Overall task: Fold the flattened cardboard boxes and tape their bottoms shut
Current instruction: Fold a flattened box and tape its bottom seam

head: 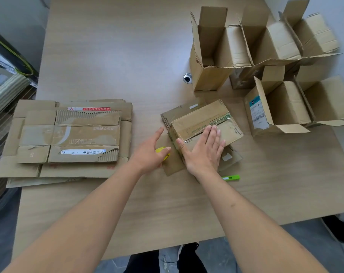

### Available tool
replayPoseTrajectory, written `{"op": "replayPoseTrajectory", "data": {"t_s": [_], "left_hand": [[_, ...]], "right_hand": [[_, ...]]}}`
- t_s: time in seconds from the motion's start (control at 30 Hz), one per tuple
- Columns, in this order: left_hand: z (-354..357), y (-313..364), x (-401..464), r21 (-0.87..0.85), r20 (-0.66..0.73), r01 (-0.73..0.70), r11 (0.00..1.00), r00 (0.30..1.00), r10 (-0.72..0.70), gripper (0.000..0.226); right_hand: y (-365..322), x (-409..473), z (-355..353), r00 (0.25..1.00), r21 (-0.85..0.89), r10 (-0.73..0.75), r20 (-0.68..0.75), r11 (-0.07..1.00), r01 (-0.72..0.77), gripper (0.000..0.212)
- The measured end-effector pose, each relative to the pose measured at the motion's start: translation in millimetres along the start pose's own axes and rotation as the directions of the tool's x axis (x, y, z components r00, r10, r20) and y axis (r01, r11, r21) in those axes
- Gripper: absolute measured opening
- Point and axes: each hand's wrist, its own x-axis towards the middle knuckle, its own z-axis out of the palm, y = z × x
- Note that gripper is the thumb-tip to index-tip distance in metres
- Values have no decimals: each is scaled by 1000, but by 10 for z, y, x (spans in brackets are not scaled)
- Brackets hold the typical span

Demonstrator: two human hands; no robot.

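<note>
A small cardboard box (198, 119) stands bottom-up at the table's middle, its flaps folded shut with old tape showing. My right hand (204, 149) lies flat on those flaps, fingers straight and pressing down. My left hand (151, 154) hovers just left of the box with relaxed fingers, over a yellow object (160, 150) that is mostly hidden under it. A stack of flattened cardboard boxes (68, 138) lies on the left of the table.
Several folded boxes (265, 62) stand open-topped at the back right. A green utility knife (231, 177) lies near my right wrist. A round cable hole (187, 78) sits mid-table. The table's front edge runs just below my forearms.
</note>
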Motion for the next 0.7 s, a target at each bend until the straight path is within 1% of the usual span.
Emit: {"op": "replayPoseTrajectory", "data": {"t_s": [0.1, 0.2, 0.23, 0.33, 0.37, 0.4, 0.47, 0.5, 0.53, 0.57, 0.6, 0.63, 0.67, 0.7], "left_hand": [[35, 13, -100, -34, -42, -1, 999, 999, 0, 67], [72, -35, -128, -76, -58, 31, 997, 998, -36, 52], [72, -52, -142, -112, -42, 42, 993, 998, -47, 45], [78, -38, -206, -299, 15, 74, 951, 997, -73, 15], [80, -19, -218, -294, 5, 74, 953, 997, -76, 8], [85, 3, -223, -253, -16, 70, 965, 997, -77, 5], [88, 50, -225, -163, -64, 61, 985, 995, -72, 7], [87, 80, -233, -136, -81, 60, 989, 994, -72, 7], [86, 103, -242, -108, -98, 61, 992, 993, -71, 7], [81, 132, -254, -78, -113, 60, 995, 991, -69, 7], [78, 159, -268, -52, -124, 63, 997, 990, -69, 6], [78, 182, -280, -40, -131, 63, 997, 989, -68, 6], [82, 204, -289, -35, -136, 65, 997, 988, -70, 6], [90, 222, -299, -33, -140, 68, 997, 988, -72, 6]], "right_hand": [[12, -3, 12, 1000, -3, -16, 0, 1000, 16, 117], [18, 13, 17, 1000, 5, -26, 0, 1000, 26, 117], [19, 17, 18, 1000, 7, -28, -1, 1000, 28, 117], [20, 36, 13, 999, 11, -38, 21, 999, 37, 115], [25, 49, 6, 998, 19, -39, 39, 999, 38, 114], [32, 62, -7, 998, 45, -41, 56, 998, 38, 111], [69, 95, -34, 997, 143, -52, 65, 989, 42, 99], [98, 100, -57, 997, 223, -59, 52, 974, 46, 91], [137, 97, -90, 998, 331, -65, 25, 942, 53, 80], [180, 76, -143, 998, 464, -65, -23, 883, 68, 68], [227, 41, -195, 995, 588, -51, -88, 803, 93, 55], [281, -14, -254, 984, 662, -30, -174, 736, 139, 45], [341, -78, -303, 961, 663, -15, -277, 720, 203, 37], [407, -141, -341, 929, 612, -19, -369, 748, 258, 31]]}}
